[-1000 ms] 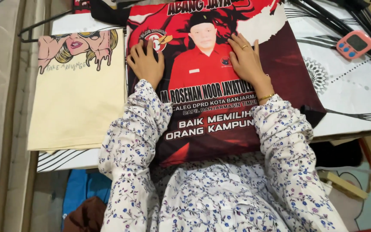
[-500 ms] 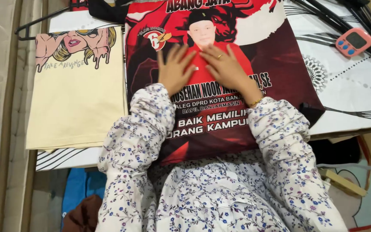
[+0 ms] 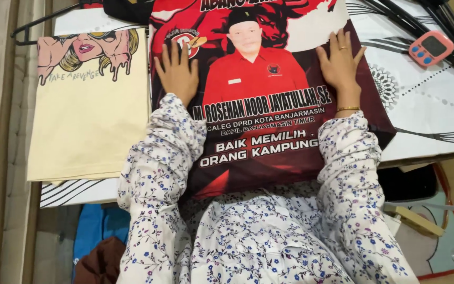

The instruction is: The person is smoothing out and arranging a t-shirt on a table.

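Two shirts lie on the worktop (image 3: 437,113): left hand (image 3: 177,73) and right hand (image 3: 340,66), grips wide, press flat on the red printed shirt (image 3: 269,105); a cream shirt (image 3: 88,115) lies left of it.

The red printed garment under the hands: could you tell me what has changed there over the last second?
Both hands, together at the garment's middle half a second ago, have slid apart: the left hand leftward, the right hand rightward, both flat and open. The red garment, cream shirt and pink timer stayed put.

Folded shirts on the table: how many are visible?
2: a red printed shirt under both hands, a cream shirt beside it. Others may be hidden.
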